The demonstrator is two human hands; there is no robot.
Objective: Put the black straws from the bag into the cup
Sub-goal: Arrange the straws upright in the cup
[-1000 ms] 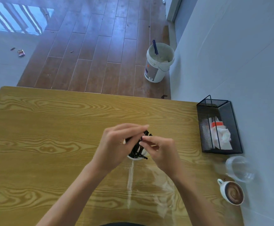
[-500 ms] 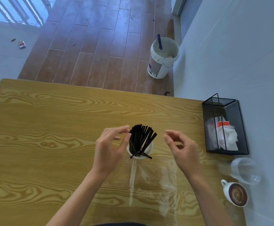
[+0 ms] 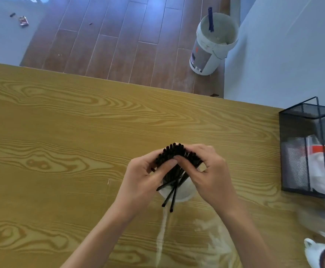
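1. Two hands are seen over a wide table [image 3: 61, 132] of yellow wood with wavy grain lines, which fills the middle and lower frame.
2. Brown floor boards [image 3: 119, 35] are seen past the far table edge at the top, and a pale wall [image 3: 283, 45] is seen at the upper right.
3. A round white bucket [image 3: 212, 45] with a blue stick in it is stood on the floor near the wall.
4. A bunch of thin black straws [image 3: 174, 151] is stood in a round white cup [image 3: 183, 193] at the centre of the frame; a few straws are tipped out toward the lower edge.
5. The left hand [image 3: 138, 178] and the right hand [image 3: 210, 171] are closed around the bunch from both sides, with fingers pressed on the straw tops.
6. A clear, shiny, crinkled bag [image 3: 200, 238] is laid flat on the table below the cup.
7. A black wire mesh box [image 3: 310, 149] with white paper inside is set at the right edge.
8. A white coffee cup [image 3: 320, 254] is cut off at the lower right corner.
9. Much bare table is left open on the left side.
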